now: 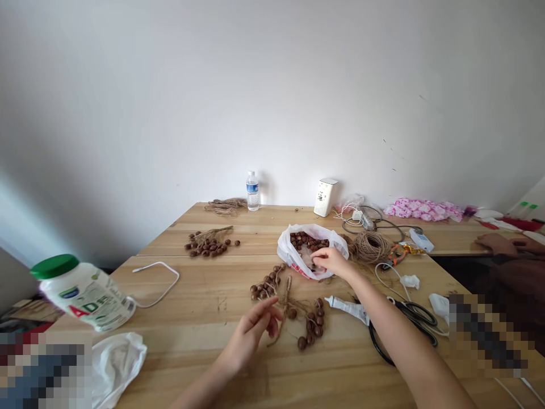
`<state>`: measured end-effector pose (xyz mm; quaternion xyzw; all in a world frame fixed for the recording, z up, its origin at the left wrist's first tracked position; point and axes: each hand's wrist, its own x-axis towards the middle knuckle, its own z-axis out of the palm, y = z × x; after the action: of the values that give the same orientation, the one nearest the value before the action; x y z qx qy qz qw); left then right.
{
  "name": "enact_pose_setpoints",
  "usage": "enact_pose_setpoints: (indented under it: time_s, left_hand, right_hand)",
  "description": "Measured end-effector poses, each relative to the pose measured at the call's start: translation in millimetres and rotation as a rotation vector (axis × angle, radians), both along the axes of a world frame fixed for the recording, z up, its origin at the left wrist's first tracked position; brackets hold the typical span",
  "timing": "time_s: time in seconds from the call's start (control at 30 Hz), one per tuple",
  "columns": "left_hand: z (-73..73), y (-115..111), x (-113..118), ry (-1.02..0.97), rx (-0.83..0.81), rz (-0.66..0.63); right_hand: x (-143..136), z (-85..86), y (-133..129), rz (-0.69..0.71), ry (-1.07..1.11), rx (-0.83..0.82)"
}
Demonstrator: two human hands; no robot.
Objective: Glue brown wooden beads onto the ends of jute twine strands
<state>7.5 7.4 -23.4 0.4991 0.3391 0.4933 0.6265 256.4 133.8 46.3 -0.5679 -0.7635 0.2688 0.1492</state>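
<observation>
My right hand (332, 261) is at the front rim of a white plastic bag (285, 250) holding many brown nuts (313, 240). Its thumb and fingers are pinched together; what is between them is too small to make out. My left hand (255, 326) is open, palm turned inward and fingers loosely bent, beside a bundle of twine (288, 292). Brown nuts strung on this twine lie in one cluster (267, 285) behind the left hand and another cluster (313, 326) to its right. Whether the left fingertips touch the twine I cannot tell.
A finished-looking nut bunch (210, 244) lies back left, near cut twine (225, 206) and a water bottle (252, 192). A twine coil (372, 247), black scissors (415, 315) and a glue tube (349, 308) are right. A green-lidded jar (85, 292) stands left. Another person's hands (500, 244) show far right.
</observation>
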Motion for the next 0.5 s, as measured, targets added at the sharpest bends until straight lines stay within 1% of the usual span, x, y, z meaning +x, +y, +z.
enact_pose_setpoints:
  time_s: [0.1, 0.17, 0.23, 0.3, 0.37, 0.43, 0.5]
  left_hand:
    - [2.7, 0, 3, -0.164, -0.136, -0.073]
    - [4.0, -2, 4, -0.225, -0.178, -0.110]
    - [5.2, -4, 6, -0.268, -0.189, -0.137]
    - [6.9, -7, 7, -0.293, -0.179, -0.162]
    - [9.0, -9, 9, -0.302, -0.178, -0.173]
    - [11.2, -10, 9, -0.325, -0.201, -0.179]
    - [13.1, -11, 9, -0.362, -0.242, -0.179]
  right_hand:
    - [-23, 5.3, -30, 0.144, 0.157, -0.148]
    - [-40, 6.5, -52, 0.208, 0.224, -0.239]
    - [-55, 6.3, -70, 0.240, 0.262, -0.311]
    - [-67, 5.7, -82, 0.218, 0.303, -0.395]
    - [-73, 5.3, -89, 0.171, 0.333, -0.466]
    - [-76, 5.7, -91, 0.147, 0.368, -0.507]
    - [-75, 6.8, -91, 0.163, 0.422, -0.533]
